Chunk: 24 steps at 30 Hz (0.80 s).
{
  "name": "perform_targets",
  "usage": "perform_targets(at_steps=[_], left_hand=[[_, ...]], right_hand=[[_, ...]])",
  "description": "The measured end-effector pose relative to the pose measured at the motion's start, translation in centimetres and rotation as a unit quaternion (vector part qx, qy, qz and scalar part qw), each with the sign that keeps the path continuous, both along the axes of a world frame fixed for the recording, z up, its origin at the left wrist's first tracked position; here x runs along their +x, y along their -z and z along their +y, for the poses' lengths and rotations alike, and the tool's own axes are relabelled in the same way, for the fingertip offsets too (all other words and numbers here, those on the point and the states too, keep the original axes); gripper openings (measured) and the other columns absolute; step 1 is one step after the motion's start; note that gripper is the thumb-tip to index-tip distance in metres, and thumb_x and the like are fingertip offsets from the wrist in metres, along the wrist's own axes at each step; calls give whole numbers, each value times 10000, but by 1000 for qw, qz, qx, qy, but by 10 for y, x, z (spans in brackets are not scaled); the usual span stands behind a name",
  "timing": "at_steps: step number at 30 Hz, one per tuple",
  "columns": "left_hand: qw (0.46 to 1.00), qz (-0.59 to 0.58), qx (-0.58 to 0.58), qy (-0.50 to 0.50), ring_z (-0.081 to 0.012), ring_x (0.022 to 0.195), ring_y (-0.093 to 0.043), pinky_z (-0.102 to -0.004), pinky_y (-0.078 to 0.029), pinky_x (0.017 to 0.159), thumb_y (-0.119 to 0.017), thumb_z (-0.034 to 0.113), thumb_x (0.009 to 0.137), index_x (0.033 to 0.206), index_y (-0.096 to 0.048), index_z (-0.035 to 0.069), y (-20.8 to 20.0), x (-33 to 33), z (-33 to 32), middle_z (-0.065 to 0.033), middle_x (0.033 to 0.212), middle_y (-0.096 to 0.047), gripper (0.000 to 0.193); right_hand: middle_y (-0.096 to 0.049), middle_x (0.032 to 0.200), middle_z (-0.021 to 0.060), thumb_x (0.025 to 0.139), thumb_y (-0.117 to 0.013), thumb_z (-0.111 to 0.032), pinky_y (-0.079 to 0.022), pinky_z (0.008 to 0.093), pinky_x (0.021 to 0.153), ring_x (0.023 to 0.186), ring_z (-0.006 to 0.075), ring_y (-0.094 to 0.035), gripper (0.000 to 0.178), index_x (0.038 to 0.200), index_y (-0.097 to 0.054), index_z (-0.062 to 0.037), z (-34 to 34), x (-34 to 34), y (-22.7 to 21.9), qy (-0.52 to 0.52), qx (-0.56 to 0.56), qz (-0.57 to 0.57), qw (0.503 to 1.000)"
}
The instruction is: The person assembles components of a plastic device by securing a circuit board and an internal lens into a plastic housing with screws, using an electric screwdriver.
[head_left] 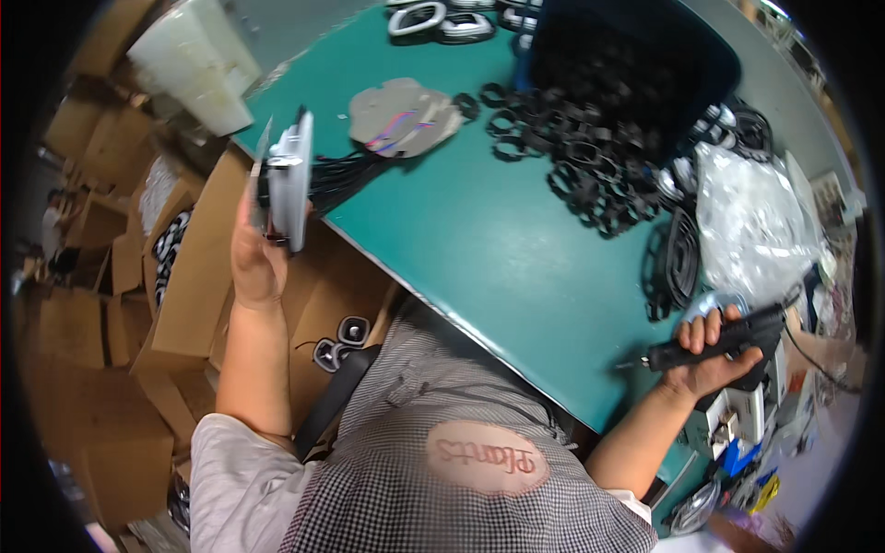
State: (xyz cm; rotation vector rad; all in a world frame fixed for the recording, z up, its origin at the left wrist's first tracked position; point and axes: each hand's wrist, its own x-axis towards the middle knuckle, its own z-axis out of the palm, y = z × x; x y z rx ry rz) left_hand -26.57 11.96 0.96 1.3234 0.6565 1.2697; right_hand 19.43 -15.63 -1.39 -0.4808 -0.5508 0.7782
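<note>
Held up over the table's left edge, a white and black plastic housing [293, 184] is seen nearly edge-on and slightly blurred. My left hand [258, 263] is closed on it from below. At the right, my right hand [705, 369] wraps round a black electric screwdriver [666, 356], its bit pointing left over the green table [461, 240]. A cord leads off its far end. Just past the raised housing, a bundle of black wires [346, 180] lies over the table edge. Beside it is a flat grey pad [396, 111] with thin red and blue wires on top.
A dark bin [724, 69] stands at the back right, with many black rings [581, 152] spilled before it. A clear plastic bag [751, 221] lies right of them. White-rimmed housings [417, 23] sit at the back. Open cardboard boxes [198, 286] crowd the left, below table height.
</note>
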Motion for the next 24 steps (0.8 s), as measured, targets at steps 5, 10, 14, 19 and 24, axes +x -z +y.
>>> perform_targets(at_steps=[5,10,14,19,24], left_hand=[[926,-243,-287,20,-370,1125,-592,-610,-551,811,-535,706,798,1394,-451,147,58,-69,-13,-130,1334,-544,822],[910,-194,-366,-26,-330,1086,-615,-564,-563,776,-403,734,848,1349,-508,163,131,-110,-26,-115,1271,-597,767],[861,-83,-495,-75,-278,1054,-620,-504,-563,789,-366,726,883,1322,-526,160,212,-127,-32,-94,1226,-618,734],[769,119,-625,-71,-233,1003,-620,-493,-510,821,-464,791,797,1245,-595,218,322,-131,-46,-22,1130,-666,739],[714,194,-671,34,-269,929,-625,-492,-521,752,-499,761,807,1216,-601,171,391,-116,-47,-89,1028,-680,725]], right_hand=[[-479,770,47,849,-651,-552,-385,282,552,588,146,-456,650,1192,-496,-23,-6,9,2,-36,13,-37,999],[-468,768,52,852,-653,-538,-407,288,565,588,154,-460,643,1184,-491,-11,-1,10,6,-40,2,-35,999],[-465,773,51,852,-653,-539,-408,295,571,602,159,-469,647,1196,-494,-15,4,6,8,-50,-4,-40,998],[-442,787,53,832,-701,-484,-402,301,612,634,161,-450,613,1155,-485,-10,12,-3,5,-64,-9,-16,998],[-475,797,59,878,-610,-558,-423,325,614,636,170,-467,640,1206,-488,-22,10,-7,-3,-50,-14,-43,998]])
